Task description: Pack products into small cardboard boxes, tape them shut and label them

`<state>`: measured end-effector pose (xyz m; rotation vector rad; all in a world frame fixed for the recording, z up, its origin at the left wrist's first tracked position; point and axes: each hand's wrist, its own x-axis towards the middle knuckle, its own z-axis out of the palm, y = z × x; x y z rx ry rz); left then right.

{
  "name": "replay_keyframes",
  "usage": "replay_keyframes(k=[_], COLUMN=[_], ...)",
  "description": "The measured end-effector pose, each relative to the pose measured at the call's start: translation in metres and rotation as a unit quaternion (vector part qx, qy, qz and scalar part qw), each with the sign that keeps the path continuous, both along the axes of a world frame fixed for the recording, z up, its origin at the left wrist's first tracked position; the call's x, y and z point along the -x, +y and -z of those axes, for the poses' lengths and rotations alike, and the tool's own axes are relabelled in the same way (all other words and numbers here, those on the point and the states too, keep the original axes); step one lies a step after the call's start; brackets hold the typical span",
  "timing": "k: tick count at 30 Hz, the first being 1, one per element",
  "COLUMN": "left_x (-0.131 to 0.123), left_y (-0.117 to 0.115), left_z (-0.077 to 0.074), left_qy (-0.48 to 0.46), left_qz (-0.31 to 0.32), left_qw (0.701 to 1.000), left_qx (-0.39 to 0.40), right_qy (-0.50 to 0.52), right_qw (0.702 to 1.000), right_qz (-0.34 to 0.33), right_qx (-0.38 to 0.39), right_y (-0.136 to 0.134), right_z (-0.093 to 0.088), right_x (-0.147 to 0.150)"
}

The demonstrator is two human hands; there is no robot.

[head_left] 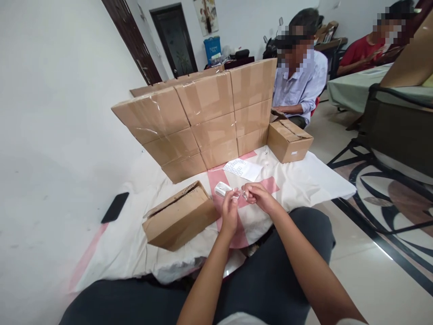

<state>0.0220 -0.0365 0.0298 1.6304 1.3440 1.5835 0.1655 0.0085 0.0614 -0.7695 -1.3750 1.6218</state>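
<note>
My left hand and my right hand meet close together over the front of the cloth-covered table. Both are closed, thumb against fingers. A tiny pale item shows at the fingertips of each, too small to name. Just behind my left fingers lies a small white box; I cannot tell whether they touch it. Farther back is a white sheet printed with rows of blue-outlined labels. To the left of my hands stands a brown carton with a gap along its top.
Stacked, taped cartons form a wall across the table. A smaller carton stands at the right, near a seated person. A black phone-like slab lies at the left. Another person in red sits at a green-covered table.
</note>
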Motion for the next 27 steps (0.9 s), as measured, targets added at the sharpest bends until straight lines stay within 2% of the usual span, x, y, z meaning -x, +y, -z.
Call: replay_keyframes(k=[3, 6, 7, 10, 12, 13, 15, 18, 20, 21, 24, 27], left_x=[0.000, 0.008, 0.013, 0.041, 0.068, 0.084, 0.115, 0.154, 0.172, 0.179, 0.194, 0.202], left_y=[-0.008, -0.027, -0.036, -0.064, -0.078, -0.083, -0.087, -0.087, -0.083, -0.080, -0.067, -0.053], left_z=[-0.019, -0.038, -0.045, -0.073, -0.097, -0.109, -0.131, -0.148, -0.150, -0.148, -0.140, -0.128], left_qy=[-0.007, 0.041, 0.068, 0.119, 0.127, 0.141, 0.182, 0.218, 0.230, 0.237, 0.272, 0.303], left_qz=[-0.025, -0.093, -0.124, -0.240, -0.287, -0.284, -0.229, -0.155, -0.142, -0.141, -0.105, -0.042], left_qw=[1.000, 0.994, 0.987, 0.947, 0.927, 0.927, 0.947, 0.964, 0.961, 0.957, 0.943, 0.935], left_qx=[-0.014, -0.049, -0.076, -0.175, -0.205, -0.199, -0.135, -0.006, 0.059, 0.089, 0.160, 0.180], right_qy=[0.014, -0.024, -0.053, -0.132, -0.159, -0.165, -0.172, -0.222, -0.281, -0.304, -0.328, -0.314], right_qw=[0.999, 0.997, 0.996, 0.977, 0.962, 0.956, 0.934, 0.863, 0.824, 0.813, 0.804, 0.808], right_qz=[-0.035, -0.046, -0.024, 0.102, 0.139, 0.133, 0.085, -0.002, -0.046, -0.058, -0.069, -0.066], right_qx=[-0.008, -0.050, -0.070, -0.133, -0.175, -0.205, -0.300, -0.453, -0.490, -0.493, -0.492, -0.493], right_y=[-0.003, -0.003, -0.001, 0.006, 0.009, 0.008, 0.004, -0.010, -0.018, -0.021, -0.022, -0.019], right_z=[0.001, 0.002, 0.002, -0.003, -0.012, -0.019, -0.032, -0.045, -0.045, -0.042, -0.033, -0.030], right_x=[-0.001, -0.003, -0.004, -0.002, 0.011, 0.021, 0.050, 0.098, 0.121, 0.128, 0.134, 0.131])
